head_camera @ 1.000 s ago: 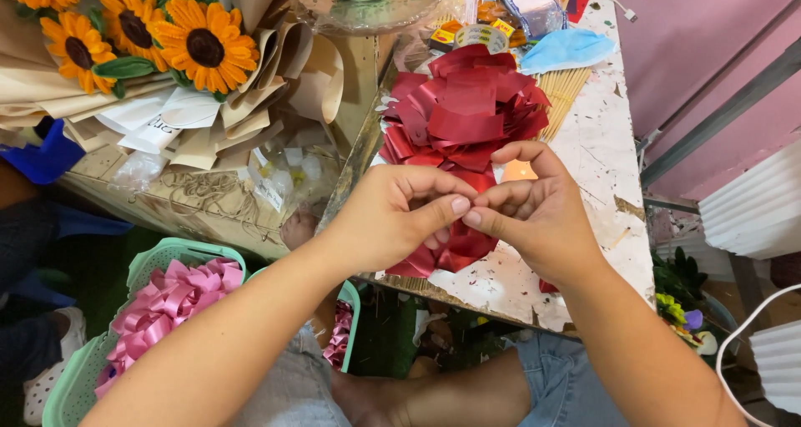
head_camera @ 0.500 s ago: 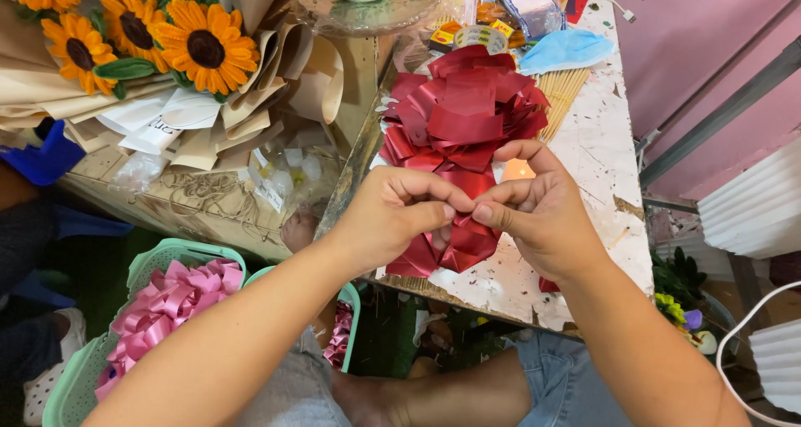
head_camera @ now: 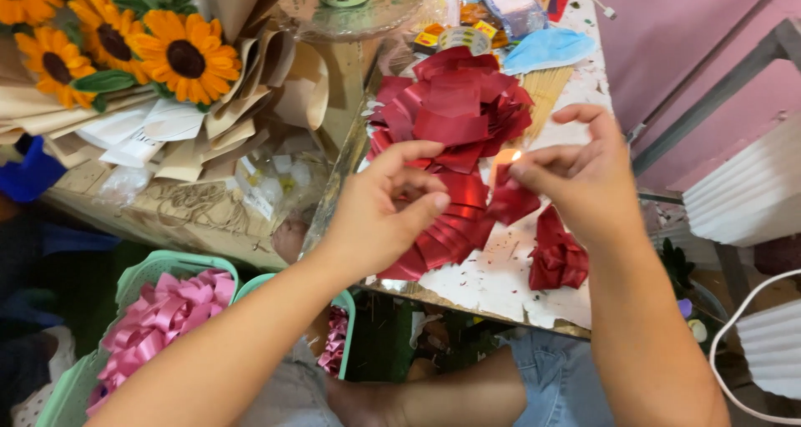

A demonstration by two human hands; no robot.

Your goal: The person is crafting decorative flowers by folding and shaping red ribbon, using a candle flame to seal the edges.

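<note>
Two hands work over a messy desk (head_camera: 509,285) in the head view, the only view here. The right hand (head_camera: 584,181) pinches a small piece of dark red ribbon (head_camera: 511,200) between thumb and first finger, its other fingers spread up. A tiny candle flame (head_camera: 507,156) glows just at 12 o'clock of that piece, very near the fingertips. The left hand (head_camera: 380,206) is half curled, thumb and fingers bent toward each other; I cannot tell if it grips anything. It hovers over flat red strips (head_camera: 442,235) on the desk.

A big pile of red ribbon (head_camera: 455,101) sits at 12 o'clock of the hands. One folded red bow (head_camera: 557,258) lies at 6 o'clock of the right hand.

To do this well, I think only the ribbon's edge should touch the flame, and quickly, with fingers kept back. The loose pile is close to the fire, so care is needed.

Pink ribbon loops (head_camera: 163,314) fill a green basket (head_camera: 146,268) at 8 o'clock. Paper sunflowers (head_camera: 179,55) sit at 10 o'clock.
</note>
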